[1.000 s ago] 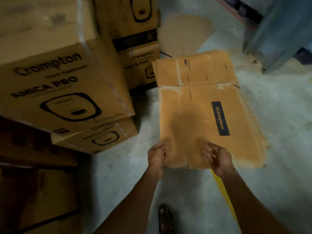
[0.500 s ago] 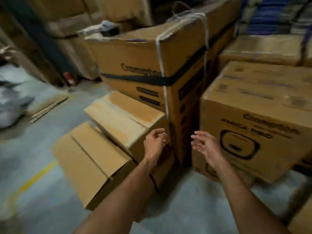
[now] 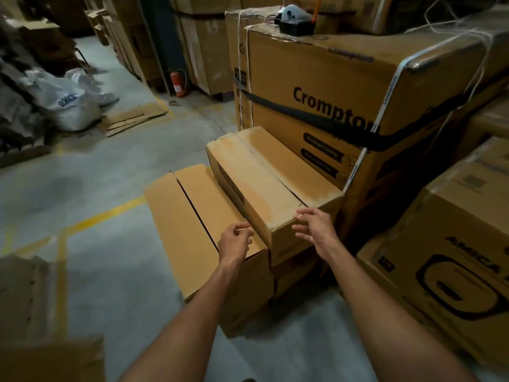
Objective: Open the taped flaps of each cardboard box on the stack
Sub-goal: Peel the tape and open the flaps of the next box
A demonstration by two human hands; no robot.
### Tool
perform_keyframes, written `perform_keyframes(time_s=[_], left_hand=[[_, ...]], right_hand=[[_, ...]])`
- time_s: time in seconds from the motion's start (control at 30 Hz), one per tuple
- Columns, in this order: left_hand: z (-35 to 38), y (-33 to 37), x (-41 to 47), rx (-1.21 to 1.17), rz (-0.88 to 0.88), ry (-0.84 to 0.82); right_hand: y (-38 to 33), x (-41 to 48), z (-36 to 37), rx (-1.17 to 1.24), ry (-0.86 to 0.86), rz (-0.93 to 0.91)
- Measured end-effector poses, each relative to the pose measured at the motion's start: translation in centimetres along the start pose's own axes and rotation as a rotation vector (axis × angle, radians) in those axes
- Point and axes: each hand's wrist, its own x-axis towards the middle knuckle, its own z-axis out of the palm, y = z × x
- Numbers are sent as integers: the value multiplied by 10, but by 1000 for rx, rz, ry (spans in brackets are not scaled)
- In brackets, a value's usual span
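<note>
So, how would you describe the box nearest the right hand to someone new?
Find the big Crompton carton bound with a black strap. Two plain brown boxes stand before it. Yours is the higher box, next to the carton; the lower box lies further left, under the left hand.

A small cardboard box (image 3: 270,177) is sitting on a stack against the front of a large strapped Crompton carton (image 3: 344,86), with a lower box (image 3: 192,224) lying just beside it on the left and an Amica carton (image 3: 451,257) standing to the right. A tape dispenser (image 3: 294,19) is resting on the Crompton carton. The left hand (image 3: 234,244) is hovering over the lower box's near end, the right hand (image 3: 316,227) at the small box's near corner, while flattened cardboard (image 3: 132,118) and sacks (image 3: 71,100) are lying on the floor (image 3: 110,271) far left.
</note>
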Motion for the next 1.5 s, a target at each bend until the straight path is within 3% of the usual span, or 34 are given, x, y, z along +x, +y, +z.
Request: perform_keyframes(time_s=[0.2, 0.37, 0.6, 0.73, 1.03, 1.2, 1.5], left_hand=[[47, -9, 46, -41, -155, -157], [86, -27, 74, -97, -254, -151], [117, -53, 97, -147, -287, -227], [119, -45, 96, -226, -305, -190], [98, 27, 57, -288, -59, -60], [87, 52, 4, -375, -70, -7], [85, 75, -182, -461, -110, -107]], right_hand=[[-12, 70, -35, -135, 250, 2], [-18, 125, -64, -242, 392, 13], [-5, 175, -73, -397, 294, 69], [-6, 174, -70, -398, 290, 42], [-70, 114, -62, -271, 326, -211], [-103, 53, -75, -303, 387, -303], [-120, -118, -164, -381, 499, -356]])
